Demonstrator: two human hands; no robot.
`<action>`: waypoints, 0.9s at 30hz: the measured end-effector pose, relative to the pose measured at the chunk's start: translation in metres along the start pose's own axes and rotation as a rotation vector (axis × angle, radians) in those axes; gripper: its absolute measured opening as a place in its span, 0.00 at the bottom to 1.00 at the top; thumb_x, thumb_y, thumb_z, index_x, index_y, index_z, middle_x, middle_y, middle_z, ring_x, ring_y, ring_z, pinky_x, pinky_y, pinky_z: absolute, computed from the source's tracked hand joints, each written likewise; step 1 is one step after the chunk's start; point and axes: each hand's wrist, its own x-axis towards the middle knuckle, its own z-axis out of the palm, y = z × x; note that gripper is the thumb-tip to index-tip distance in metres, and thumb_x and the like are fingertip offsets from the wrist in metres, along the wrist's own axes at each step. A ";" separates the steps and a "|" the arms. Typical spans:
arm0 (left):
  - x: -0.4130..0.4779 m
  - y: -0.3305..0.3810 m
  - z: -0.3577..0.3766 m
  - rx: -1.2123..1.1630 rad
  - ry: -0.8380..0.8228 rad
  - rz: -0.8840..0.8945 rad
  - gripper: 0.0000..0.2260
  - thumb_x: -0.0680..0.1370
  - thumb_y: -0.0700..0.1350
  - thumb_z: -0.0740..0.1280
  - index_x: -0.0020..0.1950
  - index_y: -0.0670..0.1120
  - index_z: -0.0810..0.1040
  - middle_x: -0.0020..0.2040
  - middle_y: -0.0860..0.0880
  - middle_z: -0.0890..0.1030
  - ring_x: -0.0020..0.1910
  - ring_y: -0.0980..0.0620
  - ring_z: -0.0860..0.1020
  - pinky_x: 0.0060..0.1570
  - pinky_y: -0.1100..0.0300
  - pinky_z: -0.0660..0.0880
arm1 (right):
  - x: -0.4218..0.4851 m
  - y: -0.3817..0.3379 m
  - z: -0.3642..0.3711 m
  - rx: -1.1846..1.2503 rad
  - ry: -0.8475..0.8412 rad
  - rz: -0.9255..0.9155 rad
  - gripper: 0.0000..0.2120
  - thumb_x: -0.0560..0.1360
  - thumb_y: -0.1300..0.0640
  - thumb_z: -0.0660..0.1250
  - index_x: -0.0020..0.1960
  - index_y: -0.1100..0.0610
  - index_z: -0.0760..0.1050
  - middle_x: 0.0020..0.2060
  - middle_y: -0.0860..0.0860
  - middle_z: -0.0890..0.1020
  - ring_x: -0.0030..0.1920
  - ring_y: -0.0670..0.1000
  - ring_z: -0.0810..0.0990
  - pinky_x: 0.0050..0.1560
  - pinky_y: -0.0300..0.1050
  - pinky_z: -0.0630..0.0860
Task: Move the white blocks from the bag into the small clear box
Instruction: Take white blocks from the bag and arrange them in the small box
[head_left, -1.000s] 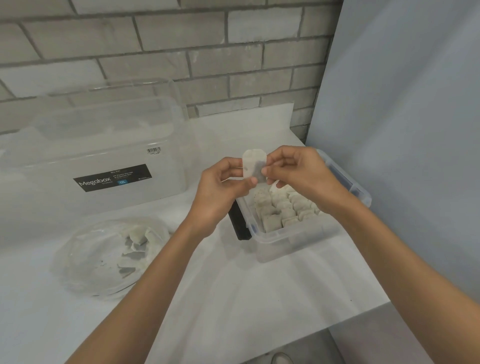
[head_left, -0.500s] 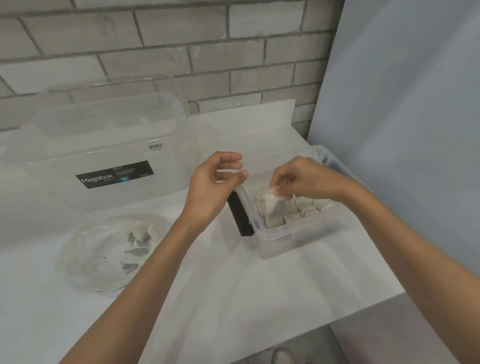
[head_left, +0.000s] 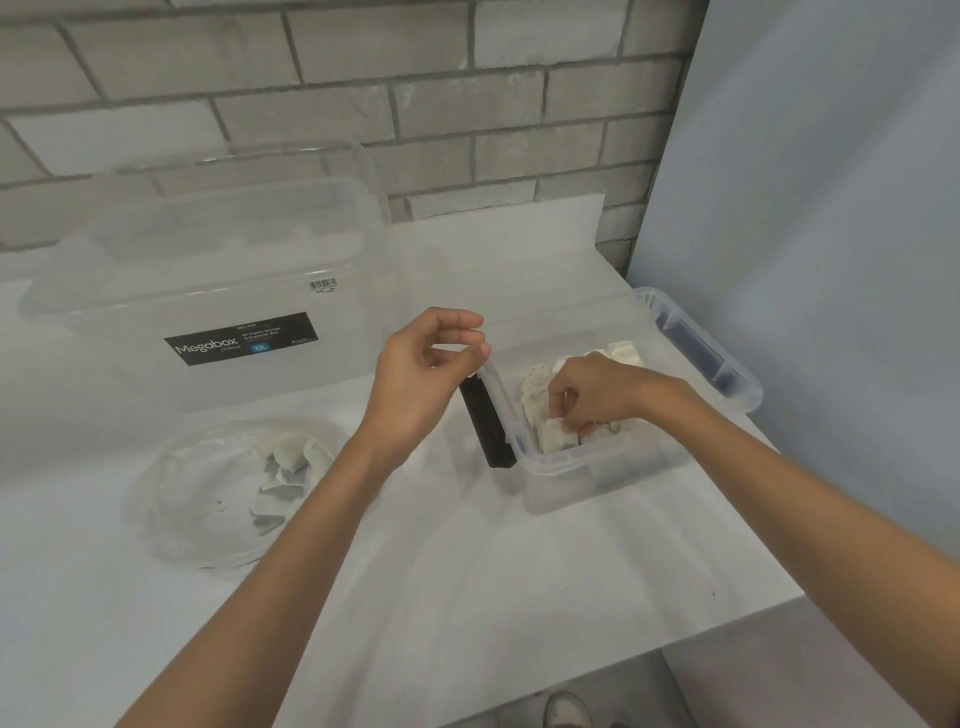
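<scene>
A small clear box (head_left: 587, 457) stands at the right of the white table, with several white blocks inside. My right hand (head_left: 597, 392) reaches down into it and pinches a white block (head_left: 556, 435) at the box's near left corner. My left hand (head_left: 423, 374) hovers just left of the box with loosely curled fingers and holds nothing. A clear plastic bag (head_left: 208, 499) lies at the left front with several white blocks (head_left: 293, 457) in it.
A large clear Megabox storage box (head_left: 197, 291) stands at the back left against the brick wall. A black latch (head_left: 488, 421) sticks out on the small box's left side. A blue-grey panel (head_left: 831, 260) rises at the right. The table edge (head_left: 727, 618) runs near front right.
Both hands held a white block above the small box. The left hand let go and stayed in place, while the right hand carried the block down into the box's near left corner.
</scene>
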 end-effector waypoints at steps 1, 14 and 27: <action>0.000 0.000 0.000 -0.001 0.005 -0.003 0.09 0.75 0.41 0.72 0.53 0.51 0.80 0.46 0.53 0.84 0.42 0.55 0.81 0.44 0.67 0.76 | 0.000 0.000 0.000 -0.007 0.003 -0.008 0.07 0.70 0.67 0.70 0.47 0.59 0.80 0.36 0.51 0.81 0.34 0.49 0.81 0.31 0.37 0.74; -0.014 -0.003 0.008 0.019 0.122 -0.041 0.09 0.75 0.41 0.72 0.54 0.48 0.81 0.45 0.53 0.84 0.42 0.56 0.81 0.41 0.70 0.73 | 0.002 -0.003 -0.007 -0.127 -0.018 -0.123 0.06 0.69 0.68 0.69 0.44 0.61 0.81 0.34 0.51 0.80 0.33 0.51 0.80 0.28 0.36 0.74; -0.041 0.002 -0.049 0.023 0.218 -0.033 0.08 0.76 0.39 0.70 0.55 0.44 0.80 0.44 0.47 0.83 0.40 0.57 0.80 0.40 0.71 0.73 | -0.044 -0.090 -0.053 0.116 0.345 -0.431 0.04 0.75 0.59 0.68 0.45 0.53 0.82 0.35 0.47 0.84 0.34 0.39 0.82 0.40 0.30 0.75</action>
